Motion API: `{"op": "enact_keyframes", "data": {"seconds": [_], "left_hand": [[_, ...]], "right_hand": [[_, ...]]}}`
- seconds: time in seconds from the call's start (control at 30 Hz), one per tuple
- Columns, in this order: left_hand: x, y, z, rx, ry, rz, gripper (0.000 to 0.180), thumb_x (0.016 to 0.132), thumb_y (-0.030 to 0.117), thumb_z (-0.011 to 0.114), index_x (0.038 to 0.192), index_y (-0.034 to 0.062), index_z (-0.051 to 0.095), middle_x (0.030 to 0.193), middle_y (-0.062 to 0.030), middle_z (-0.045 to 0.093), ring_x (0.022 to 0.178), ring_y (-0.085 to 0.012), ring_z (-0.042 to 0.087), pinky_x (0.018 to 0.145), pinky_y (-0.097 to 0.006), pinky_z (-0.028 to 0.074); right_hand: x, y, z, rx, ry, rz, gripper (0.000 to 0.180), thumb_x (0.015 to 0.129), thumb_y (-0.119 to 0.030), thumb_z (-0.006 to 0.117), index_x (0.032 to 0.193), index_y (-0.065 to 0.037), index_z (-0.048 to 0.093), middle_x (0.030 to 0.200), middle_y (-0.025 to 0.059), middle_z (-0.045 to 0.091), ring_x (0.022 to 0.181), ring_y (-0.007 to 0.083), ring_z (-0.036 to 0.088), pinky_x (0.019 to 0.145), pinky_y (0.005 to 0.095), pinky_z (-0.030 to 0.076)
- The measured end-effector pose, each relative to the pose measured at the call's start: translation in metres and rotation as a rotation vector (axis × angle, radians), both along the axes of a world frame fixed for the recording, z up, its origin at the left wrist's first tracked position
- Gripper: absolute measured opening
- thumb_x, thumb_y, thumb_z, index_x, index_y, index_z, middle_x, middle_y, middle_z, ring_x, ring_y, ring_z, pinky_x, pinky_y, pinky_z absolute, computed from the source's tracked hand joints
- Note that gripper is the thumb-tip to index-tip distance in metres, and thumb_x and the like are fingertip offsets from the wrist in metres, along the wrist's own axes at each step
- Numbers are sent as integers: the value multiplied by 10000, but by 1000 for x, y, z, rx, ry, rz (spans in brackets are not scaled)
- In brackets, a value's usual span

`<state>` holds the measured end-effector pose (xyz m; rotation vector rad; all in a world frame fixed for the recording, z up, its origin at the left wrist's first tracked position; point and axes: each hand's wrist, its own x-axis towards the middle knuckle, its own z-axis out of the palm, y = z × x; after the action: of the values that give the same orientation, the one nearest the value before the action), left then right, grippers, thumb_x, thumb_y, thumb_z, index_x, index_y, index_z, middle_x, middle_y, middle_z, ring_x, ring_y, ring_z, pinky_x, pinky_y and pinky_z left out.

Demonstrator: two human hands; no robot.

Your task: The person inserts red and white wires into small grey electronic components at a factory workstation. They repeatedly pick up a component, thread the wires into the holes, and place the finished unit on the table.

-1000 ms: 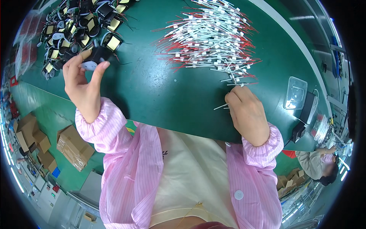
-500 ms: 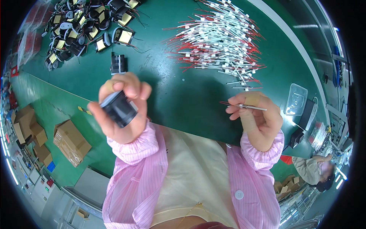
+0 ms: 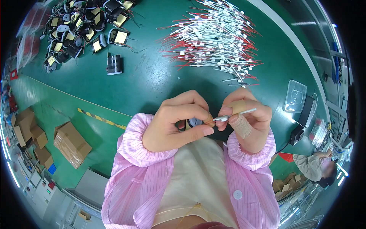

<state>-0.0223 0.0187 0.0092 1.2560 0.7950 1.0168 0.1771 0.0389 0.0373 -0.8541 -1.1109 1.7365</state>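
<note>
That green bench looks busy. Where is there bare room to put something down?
The widest bare stretch of the green table top lies between the lone black wound coil, the fan of white-sleeved red-tipped wires and the hands. Another strip runs left along the near edge. The far-left heap of black and yellow coils is crowded, as is the corner by the clear plastic tray.

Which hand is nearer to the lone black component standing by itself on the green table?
Left. The left hand is below and right of the black component; the right hand is farther right, holding a thin white sleeved wire.
</note>
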Motion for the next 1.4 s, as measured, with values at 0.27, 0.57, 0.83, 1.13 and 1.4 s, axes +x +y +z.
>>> {"op": "enact_keyframes", "data": {"seconds": [0.27, 0.57, 0.83, 1.13, 1.4], "left_hand": [[0, -3, 0, -68, -82, -52, 106, 814, 10, 681, 920, 14, 681, 925, -78, 586, 745, -134, 543, 566, -242, 384], [-2, 1, 0, 2, -62, -81, 112, 810, -25, 644, 910, 4, 685, 926, -92, 588, 743, -154, 553, 620, -262, 425], [3, -3, 6, 80, 7, 64, 116, 776, -56, 654, 876, -7, 687, 894, -104, 571, 723, -161, 551, 603, -275, 437], [1, -6, 7, 152, 158, 72, 172, 793, -20, 614, 943, -27, 697, 957, -157, 592, 696, -152, 563, 599, -251, 447], [6, -10, 6, 160, 142, 174, 131, 736, -47, 668, 852, 4, 701, 885, -101, 583, 627, -151, 553, 532, -270, 435]], "right_hand": [[4, 10, 6, 329, -261, 177, 169, 787, 63, 696, 943, 6, 724, 914, 102, 631, 749, 148, 623, 617, 248, 488], [17, 7, 1, 204, -97, 73, 141, 800, -7, 728, 932, 37, 704, 913, 119, 630, 732, 147, 602, 648, 258, 496], [2, 3, 3, 7, -105, 114, 137, 749, 9, 743, 874, 10, 688, 870, 91, 612, 758, 137, 573, 662, 265, 451], [4, 3, 2, 289, -358, 109, 139, 719, 62, 731, 822, -16, 680, 833, 78, 611, 699, 123, 585, 605, 250, 447], [1, 0, 2, 319, -380, 94, 164, 694, 58, 752, 821, -19, 680, 835, 83, 616, 692, 131, 597, 587, 247, 456]]}}
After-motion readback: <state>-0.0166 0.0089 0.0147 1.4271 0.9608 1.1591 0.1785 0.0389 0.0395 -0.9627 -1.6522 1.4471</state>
